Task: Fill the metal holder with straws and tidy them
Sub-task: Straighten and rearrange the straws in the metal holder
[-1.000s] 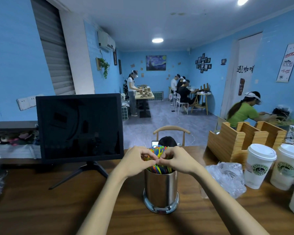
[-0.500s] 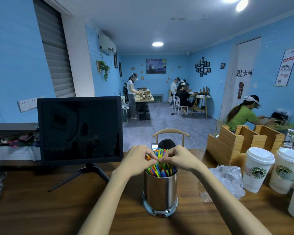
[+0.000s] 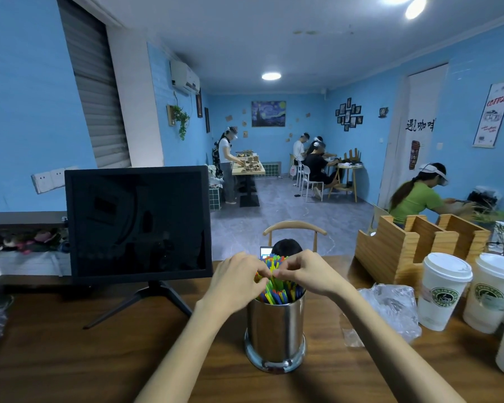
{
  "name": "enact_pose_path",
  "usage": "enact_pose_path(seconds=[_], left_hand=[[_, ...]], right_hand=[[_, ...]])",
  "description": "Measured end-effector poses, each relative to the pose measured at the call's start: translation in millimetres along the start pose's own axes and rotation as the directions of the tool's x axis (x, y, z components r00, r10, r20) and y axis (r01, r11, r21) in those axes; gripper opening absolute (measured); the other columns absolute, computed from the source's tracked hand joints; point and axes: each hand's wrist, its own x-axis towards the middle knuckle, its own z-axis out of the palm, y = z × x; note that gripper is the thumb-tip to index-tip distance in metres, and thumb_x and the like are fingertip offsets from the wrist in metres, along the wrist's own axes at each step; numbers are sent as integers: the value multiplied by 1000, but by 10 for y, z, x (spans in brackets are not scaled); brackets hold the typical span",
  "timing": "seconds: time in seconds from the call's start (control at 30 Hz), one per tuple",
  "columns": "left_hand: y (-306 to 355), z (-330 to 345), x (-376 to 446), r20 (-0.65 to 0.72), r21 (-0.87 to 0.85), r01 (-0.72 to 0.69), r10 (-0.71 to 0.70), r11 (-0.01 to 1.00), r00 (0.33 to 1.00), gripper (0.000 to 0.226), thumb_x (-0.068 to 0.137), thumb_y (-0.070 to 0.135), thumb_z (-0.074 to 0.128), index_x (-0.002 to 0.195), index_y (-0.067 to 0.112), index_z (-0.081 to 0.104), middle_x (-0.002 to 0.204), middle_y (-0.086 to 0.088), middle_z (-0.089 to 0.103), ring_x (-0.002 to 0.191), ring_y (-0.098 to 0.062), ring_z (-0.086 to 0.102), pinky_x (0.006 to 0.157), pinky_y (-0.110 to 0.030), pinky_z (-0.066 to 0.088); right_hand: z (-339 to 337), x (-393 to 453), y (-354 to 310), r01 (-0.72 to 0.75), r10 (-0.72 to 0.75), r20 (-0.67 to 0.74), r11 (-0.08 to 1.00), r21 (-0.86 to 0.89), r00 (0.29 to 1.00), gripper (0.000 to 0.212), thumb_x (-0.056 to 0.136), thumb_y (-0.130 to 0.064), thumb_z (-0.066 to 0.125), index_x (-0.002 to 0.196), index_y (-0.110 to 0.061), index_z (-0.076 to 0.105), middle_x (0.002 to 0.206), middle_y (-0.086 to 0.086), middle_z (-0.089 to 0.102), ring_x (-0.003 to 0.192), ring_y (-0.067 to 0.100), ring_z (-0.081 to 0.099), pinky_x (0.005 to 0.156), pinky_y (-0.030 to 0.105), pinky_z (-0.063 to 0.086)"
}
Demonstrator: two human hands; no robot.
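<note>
Holder (image 3: 275, 330) is looking full; both hands (image 3: 235, 279) (image 3: 310, 273) are pinching the straws (image 3: 278, 287), tidying left.

bare forearms, no sleeves, two hands (image 3: 239, 280)

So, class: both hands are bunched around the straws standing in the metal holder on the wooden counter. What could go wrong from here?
1. The left hand and right hand grip the straws near their tops; squeezing or pushing sideways might tip the tall metal holder, since nothing steadies its base.
2. Thin straws could bend or flick out onto the counter.
3. A toppled holder could strike the plastic bag or the lidded paper cup to its right.
</note>
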Motion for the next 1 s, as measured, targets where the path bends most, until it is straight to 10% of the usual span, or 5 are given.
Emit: enact_pose_path(seconds=[0.3, 0.5, 0.73, 1.0], left_hand=[[43, 3, 45, 36, 6, 35, -35, 999, 999, 9, 88, 40, 69, 93, 37, 76, 94, 12, 64, 95, -7, 50, 73, -25, 38], [147, -39, 20, 103, -367, 247, -225, 897, 969, 5, 77, 28, 85, 80, 26, 82, 67, 16, 67, 68, 4, 58, 56, -6, 39], [249, -37, -2, 49, -61, 187, -184, 980, 982, 11, 88, 25, 69, 92, 30, 78, 100, 3, 66, 99, -13, 58, 72, -27, 42], [210, 61, -26, 11, 21, 136, -136, 990, 991, 23, 95, 24, 60, 110, 35, 73, 109, 4, 74, 105, -21, 64, 85, -34, 50]], right_hand=[[-14, -15, -19, -6, 6, 18, 1000, -5, 1000, 20, 90, -32, 74, 71, -26, 77, 70, -10, 72, 70, -1, 62, 70, 22, 49], [-21, -30, -10, -2, 2, 6, 1000, 2, 1000, 20, 89, -31, 73, 73, -22, 79, 74, -1, 74, 71, 1, 62, 74, 34, 52], [-19, -55, -57, -1, 1, 0, 999, 32, 1000, 24, 91, -26, 73, 68, -22, 76, 60, -16, 66, 64, -6, 59, 63, 10, 41], [10, -27, -2, 23, -23, -24, 1000, 9, 999, 36, 91, -25, 70, 56, -29, 67, 55, -10, 58, 57, -1, 49, 61, 22, 39]])
